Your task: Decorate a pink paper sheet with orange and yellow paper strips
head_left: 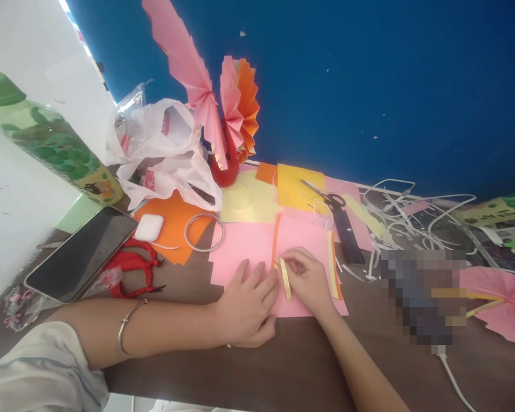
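Note:
My left hand [249, 304] lies with its fingers stretched over pink paper [227, 246], pressing near the left edge of a smaller pink sheet [304, 232]. That sheet has orange edging along both sides and a pale yellow strip [332, 263] down its right side. On top of the sheet, my right hand [304, 279] pinches a narrow yellow strip [286, 279] between thumb and forefinger. The strip hangs down toward me; its upper end is close to the orange left edge. Whether it is tape backing or paper, I cannot tell.
Scissors [326, 196] rest beyond the sheet beside a dark bar-shaped object [349, 237]. A heap of white strips [395, 212] lies at right. Folded paper fans [203, 94], a plastic bag [167, 149], a bottle [60, 143], a phone [81, 252] and a bangle [189, 243] occupy the left.

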The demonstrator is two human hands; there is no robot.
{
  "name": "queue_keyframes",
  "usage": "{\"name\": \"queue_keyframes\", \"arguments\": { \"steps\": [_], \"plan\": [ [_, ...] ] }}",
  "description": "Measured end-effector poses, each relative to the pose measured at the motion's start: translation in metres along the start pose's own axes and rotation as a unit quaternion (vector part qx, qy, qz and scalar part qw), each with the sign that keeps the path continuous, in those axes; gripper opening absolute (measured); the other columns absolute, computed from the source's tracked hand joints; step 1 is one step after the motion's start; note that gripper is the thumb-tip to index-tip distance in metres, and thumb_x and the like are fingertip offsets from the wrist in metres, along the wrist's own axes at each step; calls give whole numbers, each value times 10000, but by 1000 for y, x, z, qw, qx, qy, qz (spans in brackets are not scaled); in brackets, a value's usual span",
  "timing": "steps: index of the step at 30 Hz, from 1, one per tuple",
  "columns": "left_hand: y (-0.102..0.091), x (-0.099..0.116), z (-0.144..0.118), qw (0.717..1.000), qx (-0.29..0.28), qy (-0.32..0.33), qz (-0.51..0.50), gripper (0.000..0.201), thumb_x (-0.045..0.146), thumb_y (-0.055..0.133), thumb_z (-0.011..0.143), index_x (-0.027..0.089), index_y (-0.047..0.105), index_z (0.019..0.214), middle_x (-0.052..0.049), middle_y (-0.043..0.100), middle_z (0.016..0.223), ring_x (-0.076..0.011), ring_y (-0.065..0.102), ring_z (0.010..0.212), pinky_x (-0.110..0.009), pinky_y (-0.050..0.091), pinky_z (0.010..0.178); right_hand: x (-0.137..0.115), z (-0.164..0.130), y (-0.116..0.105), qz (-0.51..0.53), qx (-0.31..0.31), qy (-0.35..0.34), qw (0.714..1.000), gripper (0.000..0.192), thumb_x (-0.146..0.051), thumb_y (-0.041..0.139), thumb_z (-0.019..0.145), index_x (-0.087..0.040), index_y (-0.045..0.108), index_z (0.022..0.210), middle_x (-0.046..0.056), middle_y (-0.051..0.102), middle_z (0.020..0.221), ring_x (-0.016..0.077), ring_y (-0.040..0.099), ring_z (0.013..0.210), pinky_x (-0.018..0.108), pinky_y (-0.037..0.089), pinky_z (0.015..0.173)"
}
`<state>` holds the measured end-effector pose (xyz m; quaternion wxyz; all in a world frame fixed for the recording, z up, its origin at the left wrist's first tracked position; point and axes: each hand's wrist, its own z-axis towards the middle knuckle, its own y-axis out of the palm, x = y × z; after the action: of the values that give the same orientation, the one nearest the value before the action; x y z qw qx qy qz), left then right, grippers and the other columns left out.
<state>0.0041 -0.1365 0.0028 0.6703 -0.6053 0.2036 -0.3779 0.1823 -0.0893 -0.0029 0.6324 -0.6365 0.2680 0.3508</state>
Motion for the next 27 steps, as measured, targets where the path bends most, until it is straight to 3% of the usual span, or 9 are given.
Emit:
{"name": "queue_keyframes", "arguments": {
  "steps": [13, 27],
  "plan": [
    [-4, -6, 7, 1000, -22, 22, 4, 451, 388, 396, 784, 127, 497, 1138, -163, 444, 1279, -346, 376, 1128, -543, 276, 906, 0, 4, -4, 22, 4, -8, 1000, 46, -219, 553, 720, -198, 572, 683, 10, 555, 700, 134, 483, 615, 269, 404, 564],
    [-4, -7, 9, 998, -25, 16, -51, 381, 354, 428, 745, 135, 524, 1042, -115, 544, 1051, -325, 393, 1097, -530, 272, 920, 4, 5, -2, 11, 12, -19, 1000, 66, -230, 544, 721, -201, 586, 680, 22, 572, 710, 146, 503, 625, 283, 415, 567]
  ]
}}
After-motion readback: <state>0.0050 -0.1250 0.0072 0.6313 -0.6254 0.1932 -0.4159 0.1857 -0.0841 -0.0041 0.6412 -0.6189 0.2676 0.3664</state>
